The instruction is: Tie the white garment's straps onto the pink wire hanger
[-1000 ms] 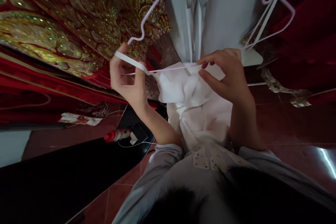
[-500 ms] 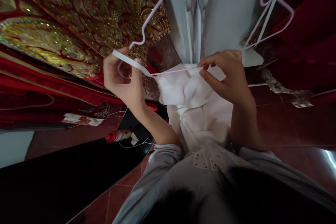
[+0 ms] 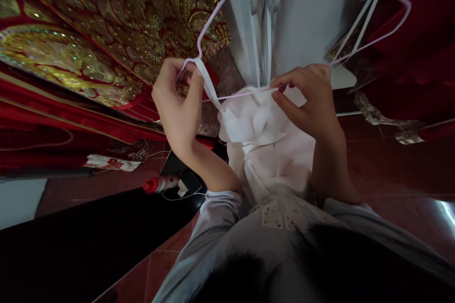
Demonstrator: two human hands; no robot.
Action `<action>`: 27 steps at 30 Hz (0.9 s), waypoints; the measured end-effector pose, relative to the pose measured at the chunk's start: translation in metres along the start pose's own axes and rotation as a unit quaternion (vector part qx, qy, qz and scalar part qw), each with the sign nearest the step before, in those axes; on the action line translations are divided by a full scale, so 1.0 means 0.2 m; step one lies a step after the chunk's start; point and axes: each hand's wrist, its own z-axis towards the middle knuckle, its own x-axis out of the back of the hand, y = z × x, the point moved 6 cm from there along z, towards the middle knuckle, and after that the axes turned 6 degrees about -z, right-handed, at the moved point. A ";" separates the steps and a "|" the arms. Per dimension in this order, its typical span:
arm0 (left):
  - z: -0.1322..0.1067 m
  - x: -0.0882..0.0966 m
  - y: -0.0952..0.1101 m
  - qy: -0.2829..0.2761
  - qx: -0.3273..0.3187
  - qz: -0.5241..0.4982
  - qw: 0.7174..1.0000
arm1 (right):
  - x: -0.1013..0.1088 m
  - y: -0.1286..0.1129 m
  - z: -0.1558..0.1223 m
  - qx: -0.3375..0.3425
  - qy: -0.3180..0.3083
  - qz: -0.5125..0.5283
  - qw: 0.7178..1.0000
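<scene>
A thin pale-pink clothes hanger [image 3: 219,5] spans the space in front of me. From it hangs a white ruffled garment [image 3: 256,120] with narrow white straps. My left hand [image 3: 179,104] is at the hanger's left end, thumb and fingers closed on the left strap [image 3: 208,83], which now crosses the hanger wire near the notch. Part of the wire's end is hidden behind these fingers. My right hand [image 3: 309,99] pinches the hanger's lower bar right of centre, just above the garment. Over the right end of the hanger the other strap [image 3: 366,19] is looped.
Red and gold sequined clothing [image 3: 124,19] hangs at the left, and dark red fabric [image 3: 423,47] at the right. A black surface [image 3: 88,241] at lower left bears a red-capped bottle [image 3: 161,183] and a white cable. White metal bars [image 3: 261,42] stand ahead.
My left hand has moved right and brought the left strap inward along the hanger wire to the notch. The hanger has shifted slightly up and right. My right hand has barely moved.
</scene>
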 end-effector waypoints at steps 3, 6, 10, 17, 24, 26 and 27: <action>-0.01 0.01 0.00 0.063 -0.008 -0.034 0.997 | 0.00 -0.01 0.00 0.001 0.002 0.008 1.000; -0.07 0.03 -0.01 0.182 -0.033 -0.120 0.975 | -0.01 -0.01 -0.01 0.001 0.004 0.020 1.000; -0.18 -0.01 -0.14 0.260 0.040 -0.202 0.943 | -0.02 -0.02 -0.01 0.001 0.006 0.026 1.000; -0.30 -0.23 -0.20 0.156 0.188 -0.296 0.924 | -0.02 -0.02 -0.01 0.020 0.018 0.018 0.999; -0.31 -0.22 -0.17 0.119 0.185 -0.214 0.952 | -0.05 -0.01 -0.02 0.010 0.010 0.020 1.000; -0.32 -0.22 -0.17 0.116 0.185 -0.183 0.958 | -0.06 -0.02 -0.02 0.006 0.005 0.017 1.000; -0.31 -0.23 -0.16 0.114 0.185 -0.173 0.961 | -0.06 -0.02 -0.02 0.004 0.003 0.015 1.000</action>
